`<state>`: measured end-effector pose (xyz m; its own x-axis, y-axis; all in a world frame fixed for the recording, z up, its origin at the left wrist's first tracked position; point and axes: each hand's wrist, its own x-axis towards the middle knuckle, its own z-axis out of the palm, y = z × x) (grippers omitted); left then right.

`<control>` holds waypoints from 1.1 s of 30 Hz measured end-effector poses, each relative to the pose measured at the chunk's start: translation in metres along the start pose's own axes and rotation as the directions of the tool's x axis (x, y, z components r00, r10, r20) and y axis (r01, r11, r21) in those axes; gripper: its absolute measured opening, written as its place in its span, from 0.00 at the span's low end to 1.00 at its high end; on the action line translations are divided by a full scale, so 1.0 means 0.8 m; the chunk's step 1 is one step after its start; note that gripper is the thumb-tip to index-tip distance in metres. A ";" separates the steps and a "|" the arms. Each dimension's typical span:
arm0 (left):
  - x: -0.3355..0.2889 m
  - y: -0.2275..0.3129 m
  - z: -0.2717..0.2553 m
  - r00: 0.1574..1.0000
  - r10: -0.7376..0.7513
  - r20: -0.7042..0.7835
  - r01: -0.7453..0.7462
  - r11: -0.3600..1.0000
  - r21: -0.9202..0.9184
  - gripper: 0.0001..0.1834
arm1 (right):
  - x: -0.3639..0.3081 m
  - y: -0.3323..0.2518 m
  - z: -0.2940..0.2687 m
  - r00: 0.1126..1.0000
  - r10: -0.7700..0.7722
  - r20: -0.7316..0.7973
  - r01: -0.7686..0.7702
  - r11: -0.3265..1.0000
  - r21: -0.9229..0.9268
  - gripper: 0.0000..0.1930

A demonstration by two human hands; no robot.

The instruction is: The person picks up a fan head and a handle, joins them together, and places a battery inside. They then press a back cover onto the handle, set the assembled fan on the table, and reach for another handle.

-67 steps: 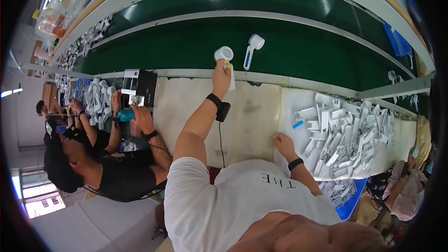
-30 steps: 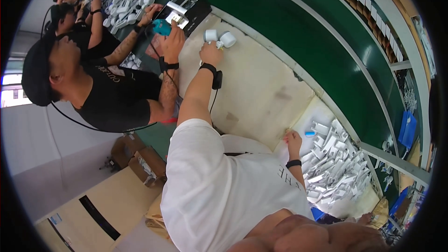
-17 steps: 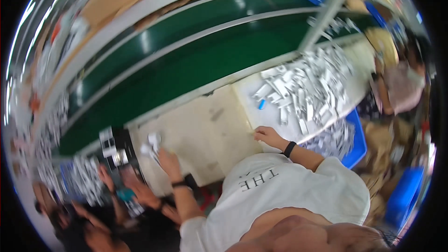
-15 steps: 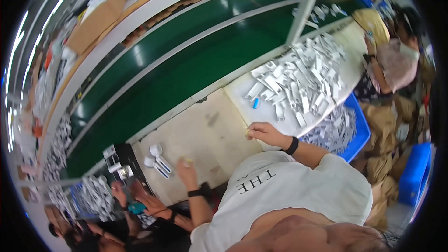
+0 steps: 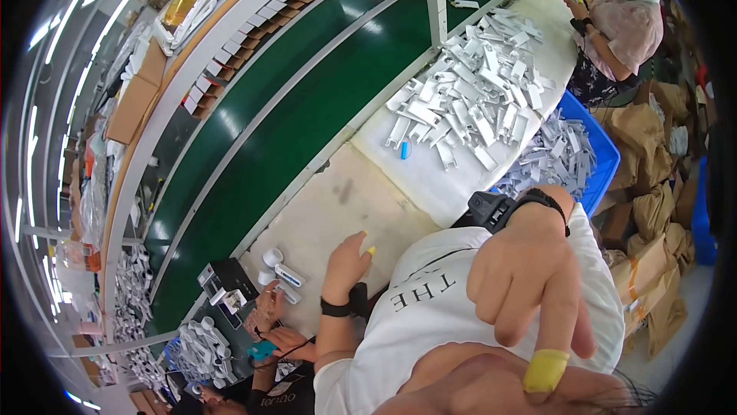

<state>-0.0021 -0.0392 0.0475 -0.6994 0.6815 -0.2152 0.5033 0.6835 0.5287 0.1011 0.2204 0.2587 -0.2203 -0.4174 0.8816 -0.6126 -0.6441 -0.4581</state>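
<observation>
My left hand (image 5: pixel 348 263) is above the near part of the pale bench top (image 5: pixel 338 192), fingers apart and empty. A yellow cover wraps one of its fingertips. Raised close to the camera, my right hand (image 5: pixel 530 284) holds nothing; its yellow-wrapped index finger points down and the other fingers bend loosely. To the left of my left hand lie two white handle-shaped devices with round heads (image 5: pixel 289 275). A co-worker's hand (image 5: pixel 267 309) is next to them. Farther right, a heap of white plastic casings (image 5: pixel 476 92) covers the bench, with a small blue piece (image 5: pixel 404 151) at its edge.
A green conveyor belt (image 5: pixel 307 123) runs behind the bench, past a white post (image 5: pixel 434 0). At right stands a blue crate (image 5: pixel 609 173) of grey-white parts, near brown paper sacks (image 5: pixel 645 269). Another person (image 5: pixel 626 31) is at the far right. A black device (image 5: pixel 229 281) stands at left.
My right hand has risen from the bench toward the camera. My left hand has shifted slightly right. The co-worker's hand has come to the white devices, and the whole view has turned.
</observation>
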 end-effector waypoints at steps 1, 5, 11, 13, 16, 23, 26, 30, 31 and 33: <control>-0.004 0.013 -0.022 0.997 0.071 -0.006 -0.071 0.997 -0.005 0.22 | 0.000 -0.001 0.003 1.000 -0.007 0.016 0.007 1.000 -0.013 0.20; -0.028 0.077 -0.126 0.937 0.349 -0.024 -0.347 0.936 0.051 0.21 | 0.007 -0.012 0.008 0.998 0.032 0.061 -0.030 0.999 -0.028 0.20; -0.055 0.170 -0.235 0.802 0.593 0.064 -0.592 0.779 0.207 0.22 | 0.009 -0.049 0.017 0.972 0.221 0.076 -0.221 0.975 -0.019 0.21; -0.063 0.183 -0.261 0.706 0.693 0.145 -0.706 0.673 0.219 0.22 | 0.019 -0.059 0.021 0.960 0.264 0.090 -0.261 0.964 -0.049 0.21; -0.060 0.191 -0.283 0.563 0.821 0.099 -0.823 0.547 0.153 0.21 | 0.028 -0.070 0.020 0.938 0.334 0.090 -0.328 0.941 -0.079 0.21; -0.019 0.192 -0.285 0.459 0.888 0.037 -0.888 0.459 0.001 0.17 | 0.025 -0.132 -0.048 0.714 0.685 0.145 -0.561 0.684 -0.466 0.19; 0.006 0.181 -0.273 0.504 0.863 -0.011 -0.856 0.498 -0.141 0.15 | -0.009 -0.167 -0.128 0.519 0.843 -0.142 -0.710 0.333 -0.620 0.20; 0.061 0.169 -0.250 0.710 0.702 0.063 -0.671 0.700 -0.244 0.18 | -0.101 -0.159 -0.270 0.298 0.719 -0.628 -0.875 -0.058 -0.481 0.14; 0.081 0.175 -0.249 0.790 0.590 0.167 -0.549 0.802 -0.236 0.20 | -0.147 -0.158 -0.312 0.256 0.641 -0.723 -0.863 -0.186 -0.470 0.15; 0.116 0.172 -0.226 0.872 0.467 0.145 -0.405 0.856 -0.322 0.20 | -0.218 -0.147 -0.403 0.120 0.562 -0.819 -0.737 -0.502 -0.452 0.17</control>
<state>-0.0896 0.0710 0.2491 -0.3011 0.9517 -0.0601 0.5501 0.2248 0.8043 -0.0329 0.5755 0.1958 -0.9919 0.1129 -0.0587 0.1266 0.9208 -0.3689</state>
